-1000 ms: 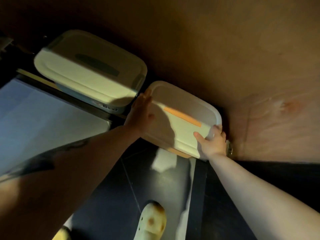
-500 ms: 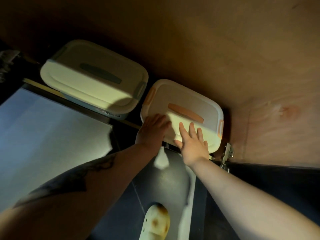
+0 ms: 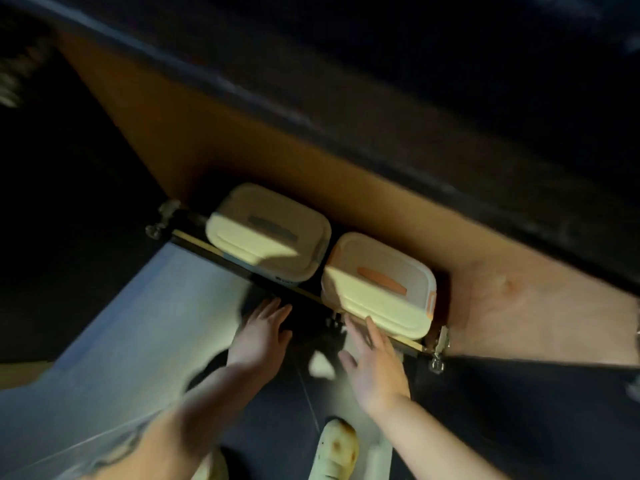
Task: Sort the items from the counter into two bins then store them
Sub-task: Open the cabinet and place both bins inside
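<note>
Right now both hands are hanging free in front of the open cupboard, holding nothing. The left hand (image 3: 262, 332) is reaching forward with its fingers straight and slightly spread, its grip wide open, the fingertips lying just short of the cupboard's front edge. The right hand (image 3: 375, 362) is likewise showing an open grip, fingers stretched out and fanned, the tips pointing at the near lower corner of the bin with the orange handle (image 3: 377, 282); whether they are touching it is blurred and cannot be told. That bin is sitting inside the cupboard (image 3: 363, 202) at the right, its pale lid on, just beside the bin with the grey handle (image 3: 270, 233), which is standing at the left, also lidded. The two bins are sitting side by side on the cupboard floor, close together, behind a pale strip along the front edge. Metal hinges (image 3: 439, 344) are showing at both ends of the opening. Below the arms a pale shoe (image 3: 337, 448) is resting on the dark floor (image 3: 273, 427).
</note>
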Available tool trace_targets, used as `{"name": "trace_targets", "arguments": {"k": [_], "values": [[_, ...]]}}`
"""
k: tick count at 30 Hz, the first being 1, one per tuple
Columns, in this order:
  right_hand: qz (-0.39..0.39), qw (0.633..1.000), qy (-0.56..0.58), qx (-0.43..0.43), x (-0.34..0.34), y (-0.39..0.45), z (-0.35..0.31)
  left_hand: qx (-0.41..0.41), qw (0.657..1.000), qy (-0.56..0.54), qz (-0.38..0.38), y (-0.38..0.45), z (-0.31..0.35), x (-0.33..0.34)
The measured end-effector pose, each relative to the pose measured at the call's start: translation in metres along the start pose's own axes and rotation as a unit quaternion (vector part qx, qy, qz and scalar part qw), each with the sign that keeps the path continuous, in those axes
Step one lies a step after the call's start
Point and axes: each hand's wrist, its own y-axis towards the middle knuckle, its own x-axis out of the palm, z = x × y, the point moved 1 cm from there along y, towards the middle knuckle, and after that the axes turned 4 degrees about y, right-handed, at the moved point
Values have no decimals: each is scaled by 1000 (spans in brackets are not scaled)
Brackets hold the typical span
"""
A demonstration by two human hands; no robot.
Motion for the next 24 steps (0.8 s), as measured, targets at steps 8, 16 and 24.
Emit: {"name": "trace_targets", "arguments": {"k": [8,16,24], "values": [[-18,972,-28,-231,-104,-127,-211,-121,968,-36,217,-169,-29,-250],[-45,898,-127,-419,-92,-191,-407,-295,852,-106,420,-328,-154,-354],[-24,875,-221,-431,-4,-192,-565,-290,870,-189,351,-324,-264,-380]]}}
